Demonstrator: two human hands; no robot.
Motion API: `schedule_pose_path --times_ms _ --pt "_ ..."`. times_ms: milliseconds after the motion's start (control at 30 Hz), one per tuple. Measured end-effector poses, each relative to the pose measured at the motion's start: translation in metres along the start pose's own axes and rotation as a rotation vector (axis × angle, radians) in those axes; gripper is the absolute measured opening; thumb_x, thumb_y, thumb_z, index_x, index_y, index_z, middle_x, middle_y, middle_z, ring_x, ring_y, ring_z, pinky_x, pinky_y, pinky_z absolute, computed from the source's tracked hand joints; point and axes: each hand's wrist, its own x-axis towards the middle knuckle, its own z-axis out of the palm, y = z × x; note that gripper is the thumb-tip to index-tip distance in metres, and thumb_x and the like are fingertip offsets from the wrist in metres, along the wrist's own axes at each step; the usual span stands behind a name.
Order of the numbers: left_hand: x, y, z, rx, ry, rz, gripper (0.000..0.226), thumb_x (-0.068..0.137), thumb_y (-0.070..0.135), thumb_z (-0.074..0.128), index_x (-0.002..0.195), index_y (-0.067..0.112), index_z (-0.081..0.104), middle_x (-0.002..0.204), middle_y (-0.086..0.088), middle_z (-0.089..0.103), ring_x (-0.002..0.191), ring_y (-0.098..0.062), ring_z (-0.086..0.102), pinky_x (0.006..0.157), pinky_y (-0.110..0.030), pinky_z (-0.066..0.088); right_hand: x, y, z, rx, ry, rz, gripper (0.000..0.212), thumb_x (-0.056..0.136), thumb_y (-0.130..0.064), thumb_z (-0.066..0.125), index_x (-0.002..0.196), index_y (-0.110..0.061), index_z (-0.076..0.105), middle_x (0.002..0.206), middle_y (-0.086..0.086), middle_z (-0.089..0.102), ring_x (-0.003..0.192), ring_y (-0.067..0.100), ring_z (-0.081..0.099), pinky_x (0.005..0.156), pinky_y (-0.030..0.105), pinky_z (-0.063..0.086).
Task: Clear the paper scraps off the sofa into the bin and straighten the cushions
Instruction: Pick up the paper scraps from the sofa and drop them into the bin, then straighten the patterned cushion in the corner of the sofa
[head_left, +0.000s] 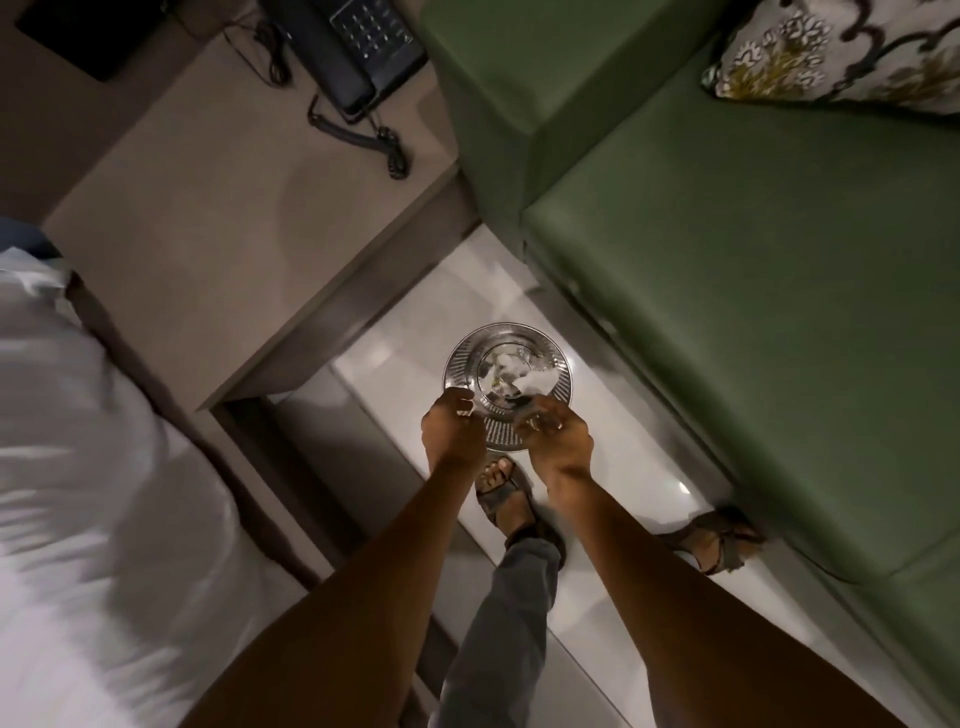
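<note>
While the person is standing on the pale tiled floor (415, 332), the green sofa (753, 270) is filling the right side of the view, and its seat is looking bare of scraps in the part that shows. A white bed (78, 467) is lying at the left edge, and a beige side table (208, 208) is standing between the bed and the sofa. One patterned cushion (841, 52) is leaning in the upper right corner of the sofa, only partly inside the view. A dark telephone (358, 47) with a coiled cord is sitting on the far part of the table. Down on the floor, just beside the sofa's front edge, a round steel bin (467, 358) is standing upright, and white paper scraps (524, 376) are lying inside it. Both arms are reaching down to the bin. The left hand (449, 426) is curled, its fingers bent over the near rim. The right hand (558, 431) is also curled over the rim, possibly pinching a small scrap, but the blur is hiding this. A sandalled foot (501, 488) is standing just below the bin.
</note>
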Motion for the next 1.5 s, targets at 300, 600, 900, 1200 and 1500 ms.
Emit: schedule_pose_path --times_ms 300,600,900,1200,1500 --pt "-0.021 0.015 -0.007 0.194 -0.062 0.308 0.039 0.104 0.039 0.058 0.133 0.016 0.066 0.134 -0.015 0.07 0.121 -0.038 0.064 0.098 -0.044 0.055 -0.012 -0.012 -0.022 0.065 -0.003 -0.061 0.033 0.087 0.017 0.074 0.114 -0.002 0.076 0.103 0.007 0.074 0.09 0.019 0.07 0.064 0.001 0.053" --pt "-0.073 0.065 0.003 0.178 -0.041 0.351 0.067 0.103 0.057 0.037 0.149 0.011 0.052 0.153 -0.013 0.056 0.143 -0.035 0.046 0.122 -0.052 0.036 -0.036 -0.047 -0.089 0.066 -0.026 -0.144 0.036 0.096 -0.003 0.077 0.132 -0.005 0.072 0.125 0.011 0.078 0.11 0.024 0.075 0.09 0.018 0.061" --pt "-0.137 0.157 0.049 0.161 0.014 0.393 0.068 0.103 0.065 0.036 0.142 0.014 0.055 0.148 -0.013 0.059 0.142 -0.034 0.047 0.124 -0.05 0.032 -0.043 -0.078 -0.213 0.014 0.17 -0.309 0.011 0.094 -0.012 0.081 0.101 -0.004 0.082 0.105 0.012 0.083 0.095 0.021 0.075 0.09 0.034 0.061" --pt "-0.18 0.283 0.16 -0.016 -0.057 0.452 0.073 0.102 0.066 0.04 0.157 0.019 0.034 0.162 -0.011 0.041 0.149 -0.032 0.036 0.126 -0.049 0.029 -0.001 -0.102 -0.332 0.099 0.327 -0.221 0.021 0.096 -0.017 0.08 0.112 -0.004 0.081 0.116 0.011 0.082 0.112 0.028 0.077 0.1 0.039 0.06" --pt "-0.103 0.386 0.18 -0.064 0.167 0.495 0.083 0.098 0.073 0.036 0.158 0.016 0.032 0.169 -0.013 0.027 0.157 -0.032 0.022 0.125 -0.056 0.02 0.068 -0.185 -0.357 0.182 0.435 -0.383 0.089 0.086 -0.05 0.086 0.157 -0.015 0.046 0.16 0.008 0.051 0.148 0.023 0.05 0.121 0.036 0.046"
